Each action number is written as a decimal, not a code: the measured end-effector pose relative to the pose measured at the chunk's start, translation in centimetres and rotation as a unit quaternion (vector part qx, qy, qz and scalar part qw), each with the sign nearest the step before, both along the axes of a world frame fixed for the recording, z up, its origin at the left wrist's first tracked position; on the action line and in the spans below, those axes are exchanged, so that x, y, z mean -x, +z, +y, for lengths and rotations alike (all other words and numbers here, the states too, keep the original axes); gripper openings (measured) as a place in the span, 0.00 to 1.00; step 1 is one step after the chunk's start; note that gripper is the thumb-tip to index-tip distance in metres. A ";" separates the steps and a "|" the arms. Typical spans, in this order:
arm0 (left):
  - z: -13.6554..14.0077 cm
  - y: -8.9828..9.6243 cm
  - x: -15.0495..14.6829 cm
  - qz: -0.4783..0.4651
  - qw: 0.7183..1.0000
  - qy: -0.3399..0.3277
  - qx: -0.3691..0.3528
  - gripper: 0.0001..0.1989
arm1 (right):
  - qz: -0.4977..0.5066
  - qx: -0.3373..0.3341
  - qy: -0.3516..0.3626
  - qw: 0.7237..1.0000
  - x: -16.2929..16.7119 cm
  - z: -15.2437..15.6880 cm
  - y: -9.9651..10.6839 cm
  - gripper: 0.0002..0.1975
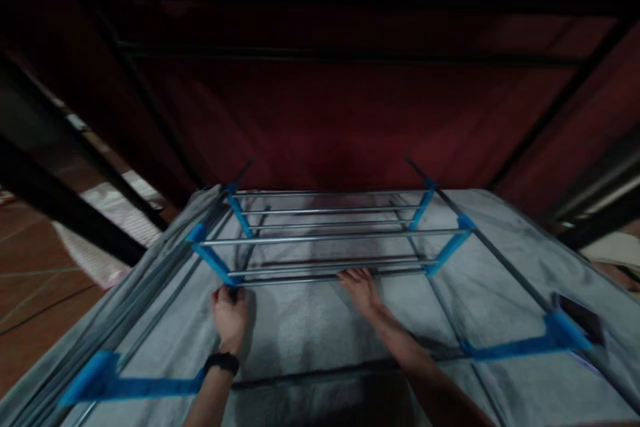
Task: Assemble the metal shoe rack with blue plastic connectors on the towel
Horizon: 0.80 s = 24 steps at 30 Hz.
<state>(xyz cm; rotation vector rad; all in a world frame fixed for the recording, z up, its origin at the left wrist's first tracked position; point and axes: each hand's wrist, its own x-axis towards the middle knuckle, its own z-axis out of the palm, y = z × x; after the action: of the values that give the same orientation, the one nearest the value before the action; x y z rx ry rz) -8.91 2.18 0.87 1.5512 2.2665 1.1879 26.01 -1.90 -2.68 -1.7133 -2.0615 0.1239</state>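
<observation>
A rack frame of thin metal tubes and blue plastic end brackets lies on a grey cloth-covered surface (300,317). My left hand (230,319), with a dark band at its wrist, is closed at the lower end of a left blue bracket (213,260); its fingertips are partly hidden. My right hand (361,288) has its fingers curled over the nearest metal tube (290,279) of a shelf tier. A right blue bracket (447,253) joins the other ends of these tubes. Closer to me are another left bracket (135,387) and right bracket (520,348).
Several loose grey tubes (125,293) lie along the left edge. A phone-like dark object (580,320) rests at the right. Dark red panels (320,120) with dark bars stand behind. Left, below the surface, a pale cloth (95,247) lies on a brown tiled floor (35,287).
</observation>
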 end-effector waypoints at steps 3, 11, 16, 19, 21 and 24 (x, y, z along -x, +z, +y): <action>-0.6 -0.7 -0.5 0.045 0.997 0.033 -0.044 0.23 | 0.010 0.003 -0.012 1.000 0.1 0.4 0.1 0.14; -2.4 -1.5 -7.4 0.203 0.932 -0.283 -0.096 0.21 | 0.015 0.015 0.002 1.000 0.4 0.2 0.5 0.13; 0.6 -1.6 -12.4 0.231 0.858 -0.457 -0.047 0.21 | 0.047 0.005 0.004 0.999 0.4 0.2 0.7 0.16; 2.0 -2.3 -13.3 0.195 0.855 -0.479 -0.034 0.20 | 0.070 -0.024 -0.020 0.997 -0.3 -0.8 0.6 0.17; 2.5 -3.0 -13.2 0.179 0.858 -0.480 -0.023 0.19 | 0.113 -0.067 -0.076 0.988 -1.7 -2.1 0.3 0.16; 2.8 -3.9 -13.0 0.169 0.864 -0.474 -0.005 0.18 | 0.171 -0.118 -0.185 0.961 -5.3 -4.9 -0.2 0.15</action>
<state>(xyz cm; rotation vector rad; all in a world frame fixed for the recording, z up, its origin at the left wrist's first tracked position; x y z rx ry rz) 4.05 4.94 -3.02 2.5447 1.2216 0.6521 31.32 -6.82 -2.89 -1.7511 -1.4248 0.0492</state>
